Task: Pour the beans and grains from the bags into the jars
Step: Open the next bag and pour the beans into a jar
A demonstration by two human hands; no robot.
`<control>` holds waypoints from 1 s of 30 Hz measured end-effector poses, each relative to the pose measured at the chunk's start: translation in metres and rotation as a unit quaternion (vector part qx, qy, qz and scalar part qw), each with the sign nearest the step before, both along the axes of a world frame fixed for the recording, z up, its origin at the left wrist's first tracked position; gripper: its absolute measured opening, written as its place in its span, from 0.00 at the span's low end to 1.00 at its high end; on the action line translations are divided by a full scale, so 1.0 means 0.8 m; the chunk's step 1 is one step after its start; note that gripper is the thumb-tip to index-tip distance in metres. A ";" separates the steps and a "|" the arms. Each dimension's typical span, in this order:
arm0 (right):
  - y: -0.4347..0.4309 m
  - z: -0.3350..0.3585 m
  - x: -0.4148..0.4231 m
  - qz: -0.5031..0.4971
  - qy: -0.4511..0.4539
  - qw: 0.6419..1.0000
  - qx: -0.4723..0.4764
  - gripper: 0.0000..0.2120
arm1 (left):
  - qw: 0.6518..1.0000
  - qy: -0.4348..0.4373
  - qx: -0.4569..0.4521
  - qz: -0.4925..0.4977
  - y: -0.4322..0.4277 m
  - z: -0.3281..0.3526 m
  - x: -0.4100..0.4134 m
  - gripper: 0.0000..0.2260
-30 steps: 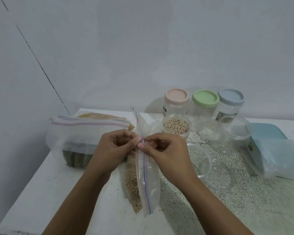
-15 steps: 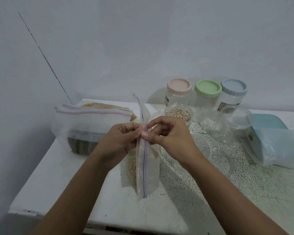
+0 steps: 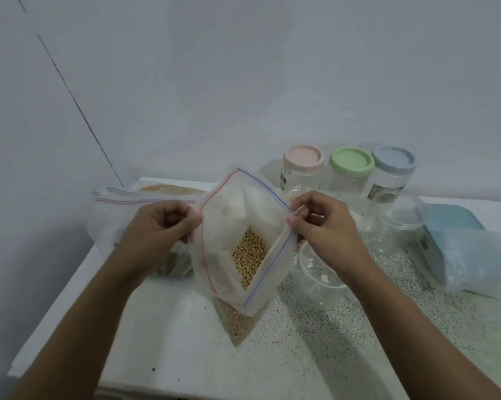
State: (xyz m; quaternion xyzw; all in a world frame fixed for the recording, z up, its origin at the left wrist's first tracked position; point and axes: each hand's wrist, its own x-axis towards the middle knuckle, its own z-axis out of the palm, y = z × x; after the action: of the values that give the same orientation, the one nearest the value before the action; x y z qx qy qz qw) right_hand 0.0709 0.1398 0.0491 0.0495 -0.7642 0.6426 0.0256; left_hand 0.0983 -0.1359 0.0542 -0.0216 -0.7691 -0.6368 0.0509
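Clear plastic fills the centre of the frame: the zip bag (image 3: 223, 226) is spread wide into a diamond, with the pale beans (image 3: 249, 255) pooled low inside it and its bottom tip seemingly resting on the table (image 3: 162, 327). Your left grip (image 3: 159, 226) pinches the red-striped lip and your right grip (image 3: 321, 223) pinches the blue-striped lip, fingers curled tight on the film. To pour well, I would keep one lip pinched, slide the other hand under the bag's belly, and fold the mouth into a narrow spout at a corner. Then bring it over the open jar (image 3: 318, 284) just right of the bag and tip slowly, since loose film lets beans rush and scatter. Your right wrist covers part of that jar's rim, so check the mouth is free. Whatever stands behind the bag is hidden. The spare bags (image 3: 145, 202) at middle left are half covered by your left arm, and their contents are hard to name. At upper right, the pink-lidded jar (image 3: 302, 161), green-lidded jar (image 3: 352, 163) and blue-lidded jar (image 3: 393, 160) carry labels too small to read.
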 end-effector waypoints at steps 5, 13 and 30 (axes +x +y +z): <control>0.014 0.000 -0.006 -0.059 0.050 0.990 0.120 0.09 | 0.998 0.041 -0.010 0.054 -0.050 -0.006 0.010 0.10; 0.000 0.019 -0.004 0.075 0.104 0.971 0.202 0.16 | 0.999 0.035 -0.011 -0.038 -0.020 0.006 0.019 0.14; -0.089 0.052 -0.067 0.016 0.047 0.909 0.415 0.18 | 0.969 -0.020 -0.078 -0.236 0.016 0.020 -0.008 0.15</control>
State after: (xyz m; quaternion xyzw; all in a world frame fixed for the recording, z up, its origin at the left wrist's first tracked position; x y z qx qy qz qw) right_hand 0.0176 0.0690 0.0910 0.0978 -0.9588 0.2652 0.0281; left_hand 0.0919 -0.1229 0.0701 -0.1934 -0.7901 -0.5696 -0.1177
